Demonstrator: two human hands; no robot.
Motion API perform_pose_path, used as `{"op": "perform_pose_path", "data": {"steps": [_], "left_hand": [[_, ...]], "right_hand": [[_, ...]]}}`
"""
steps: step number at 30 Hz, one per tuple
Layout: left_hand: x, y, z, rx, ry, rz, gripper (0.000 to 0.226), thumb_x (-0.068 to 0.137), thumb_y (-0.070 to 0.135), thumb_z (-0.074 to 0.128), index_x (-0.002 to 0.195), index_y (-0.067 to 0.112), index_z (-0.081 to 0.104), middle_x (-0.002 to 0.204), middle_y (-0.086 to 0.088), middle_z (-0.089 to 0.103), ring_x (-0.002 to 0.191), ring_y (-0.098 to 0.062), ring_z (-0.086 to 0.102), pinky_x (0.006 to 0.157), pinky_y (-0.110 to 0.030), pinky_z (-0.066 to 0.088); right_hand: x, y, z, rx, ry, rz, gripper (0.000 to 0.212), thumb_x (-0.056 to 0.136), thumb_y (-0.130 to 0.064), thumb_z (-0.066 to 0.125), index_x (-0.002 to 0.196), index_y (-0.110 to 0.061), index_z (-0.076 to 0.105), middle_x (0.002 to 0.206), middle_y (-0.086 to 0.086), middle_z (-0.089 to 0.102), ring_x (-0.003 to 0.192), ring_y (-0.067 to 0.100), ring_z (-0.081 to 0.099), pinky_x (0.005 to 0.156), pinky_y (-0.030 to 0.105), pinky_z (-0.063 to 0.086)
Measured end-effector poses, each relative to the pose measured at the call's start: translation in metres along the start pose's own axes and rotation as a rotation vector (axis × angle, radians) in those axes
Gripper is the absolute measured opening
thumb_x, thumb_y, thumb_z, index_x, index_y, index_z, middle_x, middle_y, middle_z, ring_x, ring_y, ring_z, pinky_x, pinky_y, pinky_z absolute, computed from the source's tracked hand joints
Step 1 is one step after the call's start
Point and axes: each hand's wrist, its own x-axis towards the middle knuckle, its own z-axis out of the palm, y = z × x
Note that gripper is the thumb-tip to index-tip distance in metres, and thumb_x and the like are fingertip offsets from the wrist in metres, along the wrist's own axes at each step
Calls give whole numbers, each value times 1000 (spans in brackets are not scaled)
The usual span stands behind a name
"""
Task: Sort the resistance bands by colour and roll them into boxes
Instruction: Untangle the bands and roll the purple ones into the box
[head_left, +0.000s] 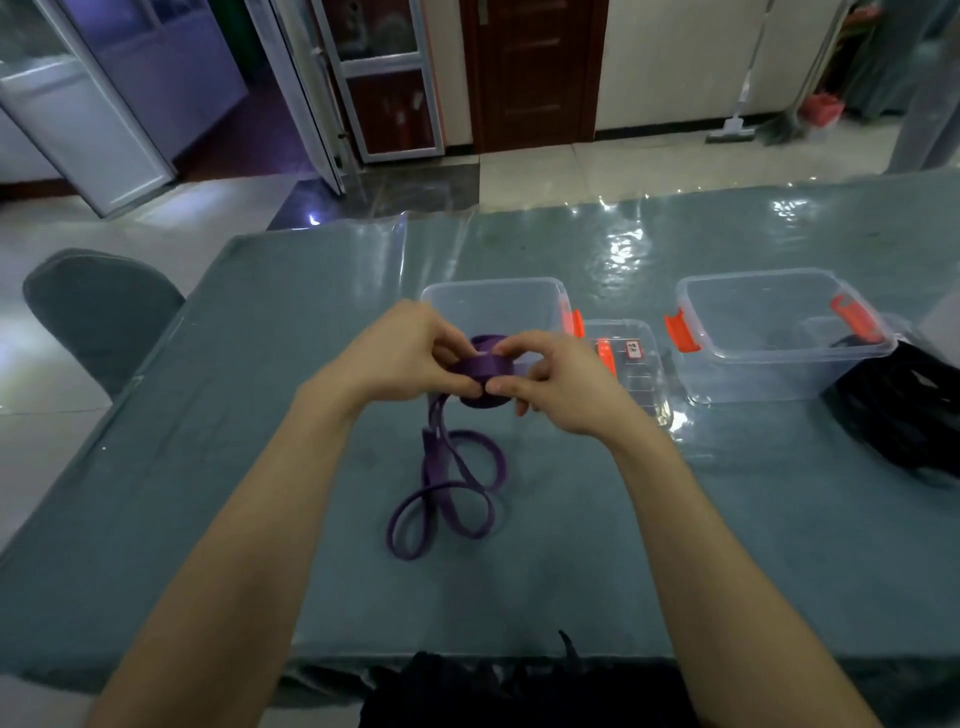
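Observation:
A purple resistance band (457, 483) is partly wound into a roll held above the table, and its loose end trails down in loops on the blue-grey cloth. My left hand (400, 353) and my right hand (550, 384) both pinch the roll from either side. Just behind my hands stands a clear plastic box (498, 301) with orange clips. A second clear box (769, 332) stands to the right. A heap of black bands (904, 410) lies at the right edge of the table, beside that box.
A clear lid (634, 364) with an orange clip and a small label lies flat between the two boxes. A grey-covered chair (98, 312) stands at the table's left. Dark fabric (519, 691) shows at the near edge. Doors and a mop are behind.

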Motion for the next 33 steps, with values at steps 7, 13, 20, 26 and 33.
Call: {"op": "perform_pose_path", "data": {"steps": [7, 13, 20, 26, 33], "left_hand": [[7, 0, -1, -130, 1, 47, 29, 78, 21, 99, 103, 27, 86, 93, 10, 85, 92, -7, 82, 93, -28, 65], [3, -14, 14, -362, 0, 11, 35, 76, 21, 98, 109, 21, 86, 104, -2, 85, 104, -19, 82, 104, -41, 61], [9, -4, 9, -15, -123, -47, 28, 74, 33, 100, 99, 31, 88, 84, 11, 84, 85, -5, 81, 93, -43, 65], [-1, -15, 13, 175, -159, -19, 23, 74, 31, 98, 94, 31, 88, 78, 15, 81, 75, 3, 76, 81, -42, 65], [-28, -53, -2, -198, -173, -19, 34, 80, 16, 96, 112, 21, 86, 100, 5, 85, 99, -12, 82, 97, -33, 64]], "right_hand": [[-8, 3, 1, 56, 60, -50, 24, 91, -12, 85, 112, -8, 75, 74, -7, 76, 60, 14, 75, 63, 22, 58], [-13, 13, 2, 351, 110, -19, 21, 92, -4, 82, 112, 0, 76, 77, 10, 77, 63, 31, 75, 66, 42, 64], [-18, 23, 15, 238, -6, 74, 48, 84, -16, 92, 126, -14, 71, 110, 3, 76, 68, 27, 79, 62, 26, 59], [-11, 18, 33, -98, -105, 51, 24, 86, -29, 90, 100, -28, 71, 71, -28, 71, 63, 13, 75, 64, 35, 60], [-13, 4, 54, 47, -64, 4, 25, 91, -19, 86, 102, -35, 72, 73, -16, 76, 62, 18, 76, 70, 37, 64]]}}
